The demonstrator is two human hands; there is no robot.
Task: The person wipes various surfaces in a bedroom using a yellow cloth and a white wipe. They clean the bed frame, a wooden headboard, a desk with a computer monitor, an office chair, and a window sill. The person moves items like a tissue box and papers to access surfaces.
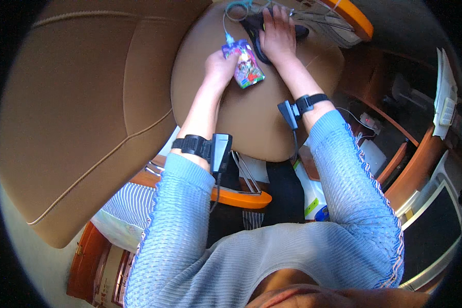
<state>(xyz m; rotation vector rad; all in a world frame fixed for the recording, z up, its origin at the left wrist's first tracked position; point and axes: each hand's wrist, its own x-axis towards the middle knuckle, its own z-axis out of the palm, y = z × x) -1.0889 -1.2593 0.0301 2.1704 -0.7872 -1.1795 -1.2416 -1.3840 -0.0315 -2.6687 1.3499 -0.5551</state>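
My left hand (pixel 221 68) is closed on a flat, rectangular thing with a colourful print (pixel 245 65), its thumb along the side. A pale blue cable (pixel 229 37) joins the top end of this thing and loops away to the far side. To the right, my right hand (pixel 280 38) lies palm down with its fingers stretched out over a dark, flat-looking thing (pixel 258 43). Much of that dark thing is hidden under the hand, so its kind is unclear. Both hands are over the tan padded chair seat (pixel 256 120).
The tan chair back (pixel 82 87) rises at the left. Orange wooden armrests (pixel 244 198) with metal rods flank the seat on the near and far sides. At the right stand a wooden desk (pixel 410 174), a dark screen (pixel 436 226) and a white telephone-like thing (pixel 446 110).
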